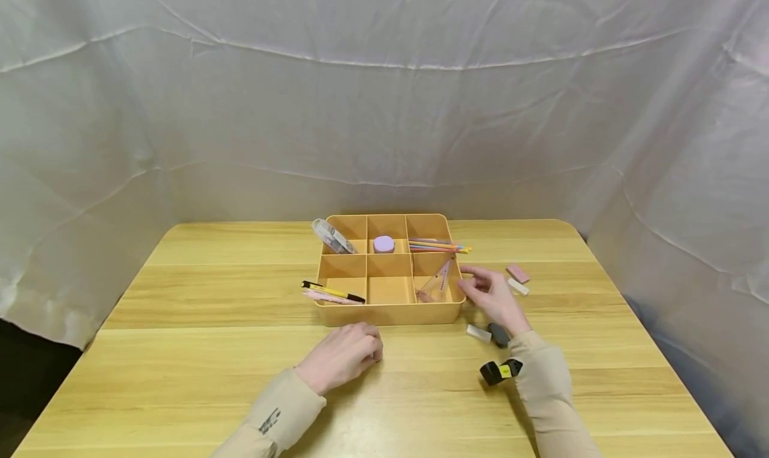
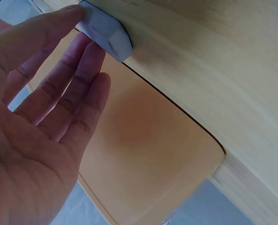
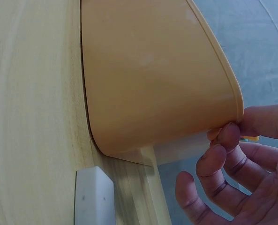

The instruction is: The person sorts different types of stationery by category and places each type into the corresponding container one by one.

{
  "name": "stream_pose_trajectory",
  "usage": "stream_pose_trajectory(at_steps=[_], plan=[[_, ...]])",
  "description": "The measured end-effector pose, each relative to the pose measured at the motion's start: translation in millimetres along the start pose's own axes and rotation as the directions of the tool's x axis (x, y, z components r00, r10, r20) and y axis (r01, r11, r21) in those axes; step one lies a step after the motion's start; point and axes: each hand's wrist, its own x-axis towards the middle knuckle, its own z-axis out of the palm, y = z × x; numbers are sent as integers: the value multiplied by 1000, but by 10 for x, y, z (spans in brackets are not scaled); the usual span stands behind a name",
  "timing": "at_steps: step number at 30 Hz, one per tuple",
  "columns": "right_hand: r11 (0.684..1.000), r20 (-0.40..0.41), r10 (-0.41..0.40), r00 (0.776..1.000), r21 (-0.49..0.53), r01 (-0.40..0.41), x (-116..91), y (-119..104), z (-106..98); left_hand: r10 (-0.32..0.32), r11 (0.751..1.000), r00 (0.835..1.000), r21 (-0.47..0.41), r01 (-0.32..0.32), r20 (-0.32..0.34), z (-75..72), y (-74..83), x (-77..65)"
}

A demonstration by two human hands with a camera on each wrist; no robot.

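Observation:
My left hand (image 1: 344,356) is in front of the tan organizer box (image 1: 390,314), and its thumb and fingertips pinch a white eraser (image 2: 108,35), mostly hidden in the head view. Beside the box's right wall, my right hand (image 1: 495,299) touches the rim near the front corner with thumb and index finger; the other fingers are loosely bent. Clear set squares (image 1: 443,278) stand in the front right compartment. Pens (image 1: 333,294) lean out of the front left one, and the front middle one shows its bare floor.
Coloured pencils (image 1: 438,246), a lilac rounded item (image 1: 384,244) and a clear-and-grey item (image 1: 333,236) occupy the back compartments. Right of the box lie a pink eraser (image 1: 518,273), white erasers (image 1: 518,286) (image 1: 478,333) and a dark grey piece (image 1: 498,335). Grey cloth surrounds the table.

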Motion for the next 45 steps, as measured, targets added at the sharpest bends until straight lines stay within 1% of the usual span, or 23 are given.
stream_pose_trajectory(at_steps=[2,5,8,10,13,15,18,21,25,28,31,32,33,35,36,37,39,43,45], plan=[[1000,-3,-5,1000,-1,4,3,1,4,2,1000,1000,-5,-2,-7,0,-4,-1],[1000,-4,-8,1000,-2,8,5,5,8,-1,1000,1000,-15,1,7,-2,-11,7],[1000,-3,-2,1000,0,2,7,10,14,4,999,1000,-50,-4,3,-13,-22,17],[1000,0,1,1000,2,-1,9,20,15,20,996,999,-84,-23,-30,-41,-34,22],[1000,2,7,1000,11,-7,11,23,16,58,987,991,-142,-75,-123,-135,-54,60],[1000,4,8,1000,14,-8,11,20,13,74,983,981,-155,-102,-177,-226,-70,110],[1000,6,12,1000,21,-12,4,10,11,69,979,970,-171,-110,-233,-363,-89,225],[1000,10,7,1000,17,-7,1,13,12,52,977,966,-186,-101,-251,-471,-107,344],[1000,13,1,1000,18,-1,2,16,7,55,970,967,-217,-111,-250,-570,-110,481],[1000,9,-4,1000,15,3,5,21,3,44,976,961,-191,-99,-275,-612,-130,583],[1000,-1,0,1000,5,0,6,41,-4,6,991,955,-127,-45,-296,-610,-182,686],[1000,-3,2,1000,2,-2,5,48,-8,-12,995,958,-101,-18,-285,-601,-200,722],[1000,-2,6,1000,-2,-6,3,54,-11,-31,997,964,-79,10,-263,-588,-215,756],[1000,1,13,1000,-7,-13,-1,64,-16,-83,996,977,-54,73,-195,-551,-237,819],[1000,1,17,1000,-7,-17,-3,65,-14,-113,993,981,-45,107,-157,-531,-242,848],[1000,1,20,1000,-8,-20,-4,66,-14,-144,989,982,-40,140,-124,-508,-247,879],[1000,5,17,1000,-10,-17,-4,64,-9,-206,978,975,-37,203,-86,-464,-249,931],[1000,4,9,1000,-10,-9,0,56,6,-295,955,953,-8,295,-73,-386,-244,1025],[1000,8,8,1000,-12,-8,0,57,10,-337,941,940,18,339,-48,-361,-239,1072]])
